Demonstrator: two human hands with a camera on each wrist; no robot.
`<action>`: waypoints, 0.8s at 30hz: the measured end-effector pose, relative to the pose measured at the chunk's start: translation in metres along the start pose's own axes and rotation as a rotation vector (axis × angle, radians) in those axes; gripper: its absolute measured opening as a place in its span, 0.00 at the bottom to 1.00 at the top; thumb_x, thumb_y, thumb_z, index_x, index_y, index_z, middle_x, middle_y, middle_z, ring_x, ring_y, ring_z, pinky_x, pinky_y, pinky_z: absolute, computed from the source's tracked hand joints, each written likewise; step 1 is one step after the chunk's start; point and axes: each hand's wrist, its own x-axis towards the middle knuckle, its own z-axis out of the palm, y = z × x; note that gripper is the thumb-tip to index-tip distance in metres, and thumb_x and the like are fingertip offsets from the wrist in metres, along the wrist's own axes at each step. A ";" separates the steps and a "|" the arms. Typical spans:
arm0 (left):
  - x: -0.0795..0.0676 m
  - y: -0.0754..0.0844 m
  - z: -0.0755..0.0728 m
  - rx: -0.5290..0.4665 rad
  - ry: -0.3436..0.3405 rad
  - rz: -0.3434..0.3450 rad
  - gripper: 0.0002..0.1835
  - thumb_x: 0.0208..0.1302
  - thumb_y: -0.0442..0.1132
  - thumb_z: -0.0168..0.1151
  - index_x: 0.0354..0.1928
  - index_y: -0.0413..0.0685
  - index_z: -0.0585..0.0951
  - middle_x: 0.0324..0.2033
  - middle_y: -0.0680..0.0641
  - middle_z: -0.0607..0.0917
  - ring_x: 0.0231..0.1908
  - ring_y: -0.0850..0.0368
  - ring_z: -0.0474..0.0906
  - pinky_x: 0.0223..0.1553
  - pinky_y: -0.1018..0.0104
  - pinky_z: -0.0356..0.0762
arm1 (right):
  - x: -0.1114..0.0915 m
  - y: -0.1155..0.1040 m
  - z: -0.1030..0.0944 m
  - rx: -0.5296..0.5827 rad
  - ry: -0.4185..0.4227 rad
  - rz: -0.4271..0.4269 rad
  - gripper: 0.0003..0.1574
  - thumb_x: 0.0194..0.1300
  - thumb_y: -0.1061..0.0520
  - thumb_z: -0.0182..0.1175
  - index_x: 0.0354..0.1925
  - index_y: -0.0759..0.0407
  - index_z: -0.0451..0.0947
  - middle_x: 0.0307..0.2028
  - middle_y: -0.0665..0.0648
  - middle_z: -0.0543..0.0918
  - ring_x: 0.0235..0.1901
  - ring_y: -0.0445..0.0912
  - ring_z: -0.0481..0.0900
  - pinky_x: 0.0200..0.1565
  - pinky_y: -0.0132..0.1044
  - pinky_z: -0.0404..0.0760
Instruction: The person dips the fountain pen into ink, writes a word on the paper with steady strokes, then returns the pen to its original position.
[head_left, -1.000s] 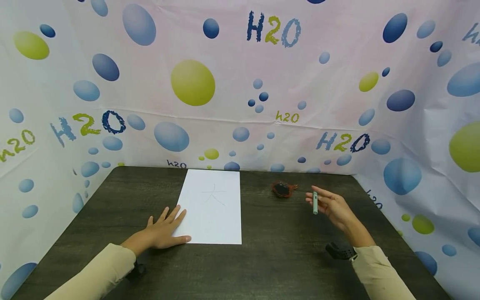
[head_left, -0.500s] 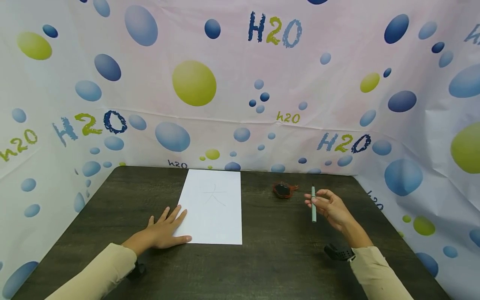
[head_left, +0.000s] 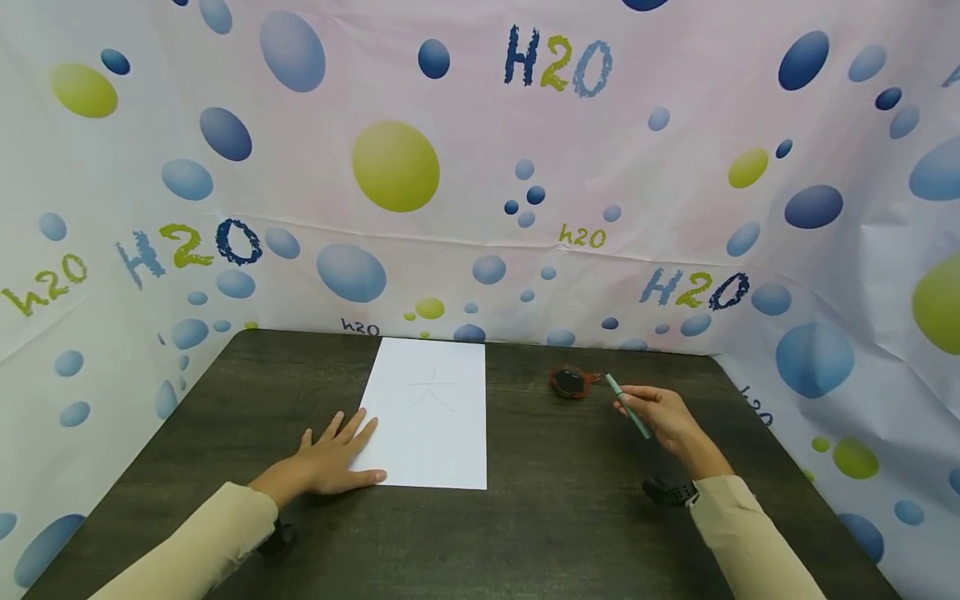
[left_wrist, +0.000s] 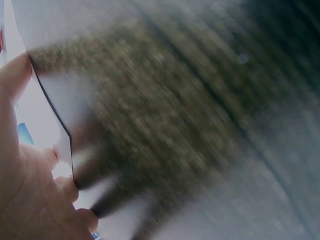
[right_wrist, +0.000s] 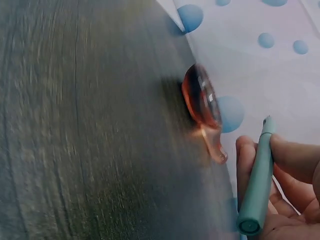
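Observation:
Pinched between the thumb and fingers of my right hand [head_left: 666, 418] is a slim pale green pen [head_left: 639, 423] with a dark tip. It is tilted, the tip pointing up and left toward a small translucent orange dish-like piece [head_left: 570, 382] with a dark, glossy middle. In the right wrist view a gap separates the pen [right_wrist: 257, 182] from the orange piece [right_wrist: 201, 97]. My left hand [head_left: 330, 467] lies with spread fingers over the lower left edge of a white sheet of paper [head_left: 457, 450]. Thin lines forming a 大-like character [head_left: 432, 385] mark its upper half.
The dark wood-grain table [head_left: 555, 533] carries the sheet left of centre and the orange piece at the back right. A white backdrop [head_left: 465, 108] with bubbles and H2O lettering stands along its back and sides. A dark wrist device [head_left: 667, 492] sits under my right wrist.
The pen has turned in my right fingers from near upright to a slant, its tip swinging left toward the orange piece. My left hand stays on the paper's edge.

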 end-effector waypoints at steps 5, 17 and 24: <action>0.002 -0.005 0.002 -0.019 -0.012 0.010 0.53 0.60 0.71 0.52 0.75 0.44 0.50 0.74 0.35 0.43 0.70 0.26 0.35 0.56 0.20 0.29 | 0.011 0.004 0.004 -0.105 0.067 0.000 0.30 0.70 0.55 0.57 0.62 0.74 0.68 0.49 0.65 0.82 0.42 0.42 0.84 0.47 0.38 0.81; 0.009 -0.013 0.011 0.010 0.000 -0.026 0.55 0.56 0.76 0.49 0.76 0.50 0.49 0.75 0.40 0.42 0.72 0.31 0.33 0.58 0.22 0.28 | 0.033 0.006 0.016 -0.328 0.211 0.030 0.22 0.69 0.57 0.57 0.55 0.70 0.77 0.56 0.72 0.75 0.52 0.62 0.73 0.49 0.52 0.74; 0.004 -0.005 0.005 0.020 -0.009 -0.038 0.52 0.60 0.71 0.52 0.76 0.47 0.50 0.75 0.38 0.44 0.71 0.29 0.35 0.58 0.21 0.32 | 0.043 0.009 0.020 -0.348 0.240 0.045 0.20 0.68 0.57 0.59 0.53 0.68 0.78 0.56 0.72 0.76 0.52 0.63 0.72 0.50 0.54 0.73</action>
